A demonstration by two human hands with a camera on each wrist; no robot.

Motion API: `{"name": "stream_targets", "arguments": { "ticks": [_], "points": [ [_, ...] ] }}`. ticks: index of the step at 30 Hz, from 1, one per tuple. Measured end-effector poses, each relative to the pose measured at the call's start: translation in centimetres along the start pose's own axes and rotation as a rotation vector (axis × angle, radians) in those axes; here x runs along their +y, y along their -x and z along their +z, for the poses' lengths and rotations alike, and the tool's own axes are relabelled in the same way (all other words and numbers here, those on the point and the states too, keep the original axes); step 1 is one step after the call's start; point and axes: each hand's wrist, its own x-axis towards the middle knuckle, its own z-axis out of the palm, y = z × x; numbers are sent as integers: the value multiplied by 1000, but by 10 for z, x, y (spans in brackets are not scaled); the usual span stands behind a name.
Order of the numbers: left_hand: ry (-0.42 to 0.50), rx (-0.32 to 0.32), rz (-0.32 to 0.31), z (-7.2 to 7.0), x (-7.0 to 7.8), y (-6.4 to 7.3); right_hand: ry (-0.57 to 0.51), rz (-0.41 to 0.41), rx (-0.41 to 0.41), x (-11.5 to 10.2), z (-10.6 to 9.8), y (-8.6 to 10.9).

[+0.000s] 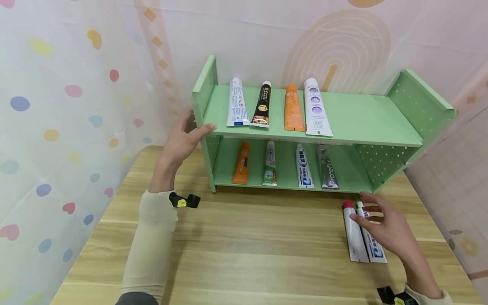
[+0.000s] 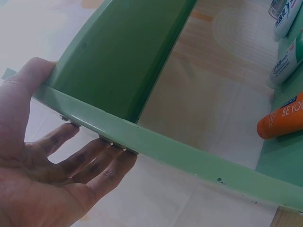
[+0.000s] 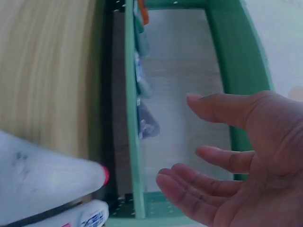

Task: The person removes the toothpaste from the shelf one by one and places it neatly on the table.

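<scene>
A two-tier green shelf (image 1: pixel 366 114) stands on the wooden table. My left hand (image 1: pixel 183 137) grips its left side panel (image 2: pixel 156 142), the thumb on the inner side and the fingers against the outer side. Over the table's right part, my right hand (image 1: pixel 390 226) hovers with fingers apart and loosely bent, holding nothing. Beneath it two toothpaste tubes lie side by side: a plain white one with a red cap (image 1: pixel 355 239) and a white and blue one (image 1: pixel 377 252), partly hidden by the hand. In the right wrist view, the fingers are in front of the shelf.
On the upper tier lie a white and blue tube (image 1: pixel 236 103), a black tube (image 1: pixel 263 106), an orange tube (image 1: pixel 292 110) and a large white tube (image 1: pixel 317 108). The lower tier bears another orange tube (image 1: pixel 242 165), a green-ended tube (image 1: pixel 270 165) and a dark grey tube (image 1: pixel 327 167).
</scene>
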Motion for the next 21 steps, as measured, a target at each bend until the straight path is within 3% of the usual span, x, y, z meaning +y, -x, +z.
{"name": "stream_targets", "arguments": {
  "ticks": [9,21],
  "points": [
    [10,4,10,0,-1,1,-93,-166,132,-19,-10,-6],
    [1,11,11,1,-2,1,-209,-344,195,-48,-23,-14]
  ]
}}
